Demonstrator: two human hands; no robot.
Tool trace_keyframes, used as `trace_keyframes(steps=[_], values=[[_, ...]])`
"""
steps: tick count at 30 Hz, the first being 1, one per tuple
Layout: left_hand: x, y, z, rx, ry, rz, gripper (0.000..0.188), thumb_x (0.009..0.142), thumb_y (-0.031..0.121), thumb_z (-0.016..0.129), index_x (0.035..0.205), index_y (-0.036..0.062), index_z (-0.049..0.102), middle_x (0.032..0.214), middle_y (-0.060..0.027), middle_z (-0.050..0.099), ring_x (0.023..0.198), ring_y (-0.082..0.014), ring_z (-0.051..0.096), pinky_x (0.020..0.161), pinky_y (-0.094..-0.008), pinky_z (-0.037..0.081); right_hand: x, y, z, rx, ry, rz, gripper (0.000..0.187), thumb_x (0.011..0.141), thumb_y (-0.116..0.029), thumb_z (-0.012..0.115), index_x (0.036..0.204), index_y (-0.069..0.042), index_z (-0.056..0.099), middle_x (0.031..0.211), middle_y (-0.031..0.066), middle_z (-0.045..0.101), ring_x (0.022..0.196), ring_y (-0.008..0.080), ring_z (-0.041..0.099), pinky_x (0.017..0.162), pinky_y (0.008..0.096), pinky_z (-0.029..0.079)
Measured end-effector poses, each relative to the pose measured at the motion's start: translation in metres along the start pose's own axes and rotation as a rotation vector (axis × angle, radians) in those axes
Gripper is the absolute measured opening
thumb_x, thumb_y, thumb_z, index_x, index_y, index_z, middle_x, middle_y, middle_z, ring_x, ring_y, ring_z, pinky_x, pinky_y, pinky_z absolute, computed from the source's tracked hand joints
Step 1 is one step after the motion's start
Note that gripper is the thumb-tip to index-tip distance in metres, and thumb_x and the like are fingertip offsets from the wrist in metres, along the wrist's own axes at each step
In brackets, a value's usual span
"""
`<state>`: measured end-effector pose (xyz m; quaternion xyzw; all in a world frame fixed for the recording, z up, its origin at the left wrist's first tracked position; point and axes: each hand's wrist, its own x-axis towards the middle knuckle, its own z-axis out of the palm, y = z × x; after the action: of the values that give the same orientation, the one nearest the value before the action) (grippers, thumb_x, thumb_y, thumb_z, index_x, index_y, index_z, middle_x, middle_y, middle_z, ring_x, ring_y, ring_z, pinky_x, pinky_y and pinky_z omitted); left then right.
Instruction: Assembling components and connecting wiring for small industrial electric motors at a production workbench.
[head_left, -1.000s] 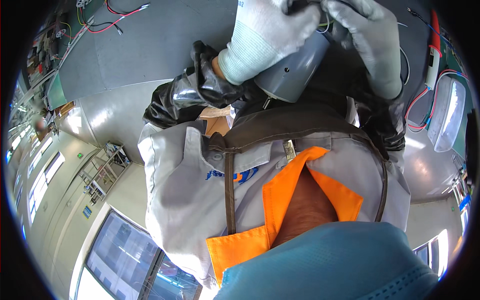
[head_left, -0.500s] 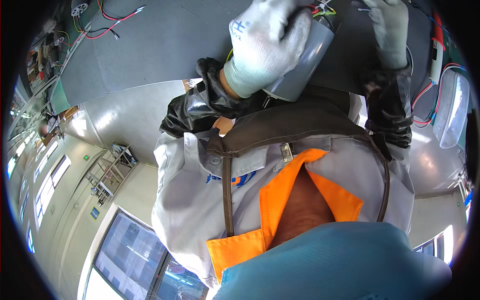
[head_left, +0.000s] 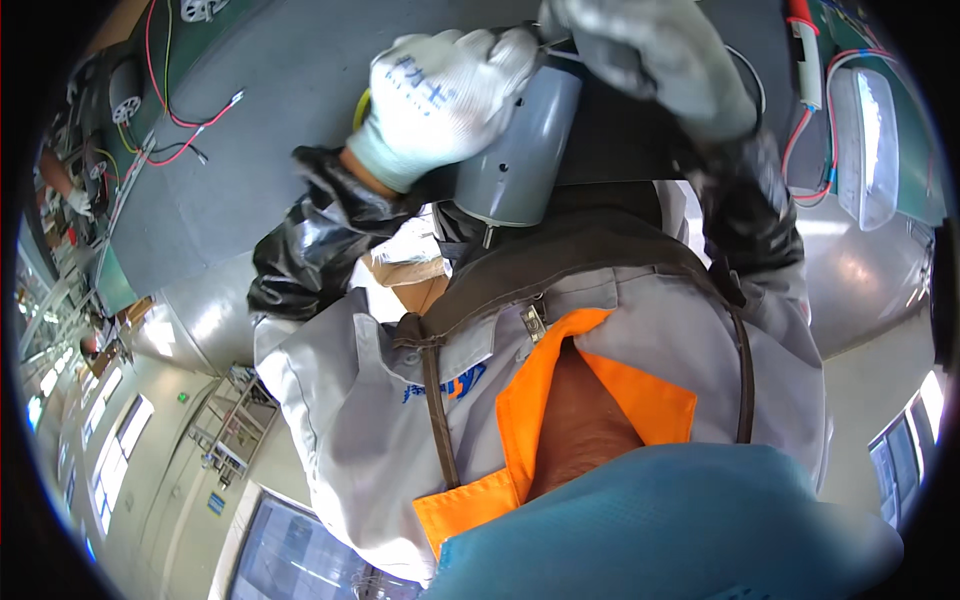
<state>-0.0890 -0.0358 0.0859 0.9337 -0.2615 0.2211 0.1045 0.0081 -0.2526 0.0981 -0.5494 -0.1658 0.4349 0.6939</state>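
Note:
A smooth grey metal cylinder, like a motor housing [head_left: 525, 150], lies tilted at the table's near edge, with small dark holes in its side and a thin shaft at its lower end. My left hand [head_left: 435, 105], in a white knit glove, curls over its upper left side and grips it. My right hand [head_left: 655, 65], gloved too and partly blurred, is at the cylinder's upper end, its fingers closed near my left fingertips. A thin dark piece shows between the hands, but I cannot make out what the right fingers hold. A yellow lead [head_left: 362, 108] shows behind my left wrist.
On the dark grey tabletop [head_left: 270, 190], red and black wires [head_left: 205, 125] run from a dark motor [head_left: 125, 92] at the left. A red-and-white probe [head_left: 806, 60] and a clear plastic case [head_left: 866, 145] lie at the right. Another person's hand [head_left: 78, 200] shows far left.
My right hand has come left, from apart to the cylinder's upper end. The cylinder and my left hand appear further left and lower; the whole view has shifted too.

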Motion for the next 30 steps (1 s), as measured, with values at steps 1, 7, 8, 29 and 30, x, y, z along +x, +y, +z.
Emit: trace_keyframes(steps=[1,7,8,29,30], values=[[-0.004,-0.003,-0.009,0.096,-0.085,0.05,0.013,0.087,0.021,0.076,0.095,0.0137,0.07,0.062,-0.0025,0.058,0.053,-0.022,0.061,0.048,-0.0366,0.049,-0.01,-0.006,0.017,0.028,0.173,0.087,0.019,0.1,-0.015,0.063,0.101,0.004,0.068,0.069,0.0029,0.06,0.047,0.0077,0.049,0.043,0.0235,0.035],[0.015,0.017,-0.001,-0.167,-0.12,0.245,0.038,0.068,0.019,0.069,0.103,0.006,0.061,0.072,-0.0036,0.059,0.058,-0.0216,0.063,0.049,-0.0365,0.049,0.039,-0.016,0.007,0.129,-0.06,-0.281,0.016,0.098,-0.013,0.066,0.095,0.003,0.066,0.062,-0.0019,0.051,0.046,0.005,0.041,0.043,0.0225,0.028],[0.02,0.019,0.0,-0.175,-0.17,0.264,0.04,0.07,0.02,0.068,0.107,0.0056,0.059,0.077,-0.0049,0.06,0.062,-0.0223,0.064,0.05,-0.0367,0.049,0.049,-0.014,0.027,0.073,0.005,-0.195,0.017,0.099,-0.014,0.065,0.093,0.002,0.065,0.059,-0.002,0.049,0.046,0.0053,0.041,0.044,0.0224,0.029],[0.036,-0.026,0.005,-1.415,-0.189,-0.287,0.036,0.107,0.017,0.054,0.124,-0.0152,0.058,0.123,-0.0183,0.07,0.109,-0.0194,0.07,0.095,-0.0272,0.054,-0.177,0.071,-0.04,-1.723,0.587,0.14,0.064,0.086,0.006,0.062,0.146,-0.013,0.053,0.132,0.0175,0.062,0.115,0.0429,0.059,0.097,0.0469,0.052],[0.033,-0.026,0.004,-1.551,-0.151,-0.423,0.034,0.104,0.014,0.055,0.124,-0.0143,0.059,0.123,-0.0184,0.07,0.111,-0.0201,0.069,0.096,-0.0292,0.054,-0.179,0.071,-0.044,-1.726,0.583,0.133,0.064,0.086,0.006,0.062,0.146,-0.013,0.053,0.132,0.0175,0.062,0.115,0.0429,0.059,0.097,0.0469,0.052]])
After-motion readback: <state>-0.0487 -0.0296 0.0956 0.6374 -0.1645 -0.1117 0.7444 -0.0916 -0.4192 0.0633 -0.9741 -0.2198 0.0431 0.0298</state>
